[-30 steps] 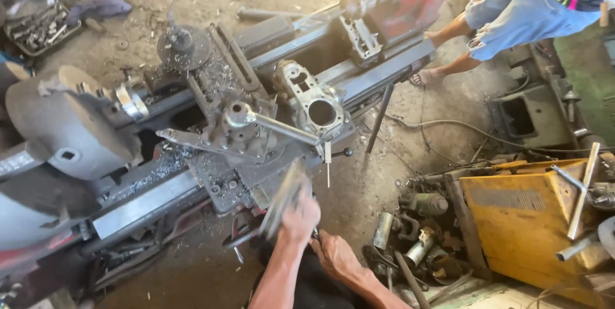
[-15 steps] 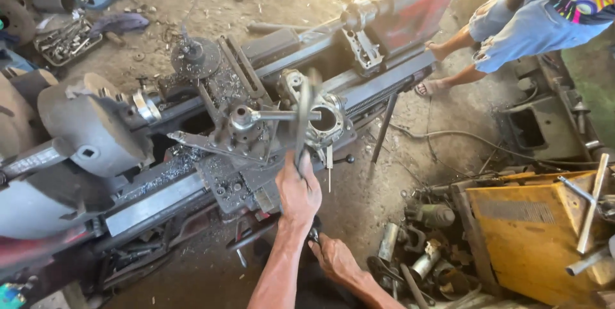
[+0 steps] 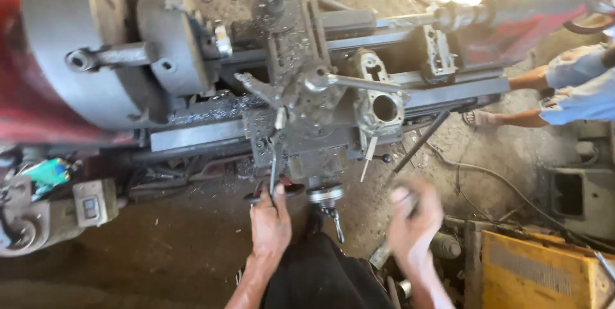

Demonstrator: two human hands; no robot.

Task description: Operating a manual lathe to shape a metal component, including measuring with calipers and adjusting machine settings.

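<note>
Two hands low in frame, both the wearer's own; left hand (image 3: 270,222) has its grip closed round a thin dark lever (image 3: 273,171) hanging off the front of the lathe carriage (image 3: 307,146), fingers wrapped at the lower end; right hand (image 3: 413,222) is motion-blurred, off the machine, so whether its grip is open or closed cannot be told, nothing clearly in it; step in hand looks like working the carriage lever, a judgement only; next move would call for a steady pull along the lever's arc, wrist kept off the crank handle (image 3: 333,216) just right of the grip; above the grip, tool post with a long handle (image 3: 359,83), then a grey cast housing with a round bore (image 3: 384,109) clamped on the carriage; far left of the grip, big chuck (image 3: 96,59); swarf on the bed, sharp edges close; open floor (image 3: 160,245) left of the grip; right side crowded by a yellow box (image 3: 538,270) and scrap; another person's legs (image 3: 544,97) far right.
</note>
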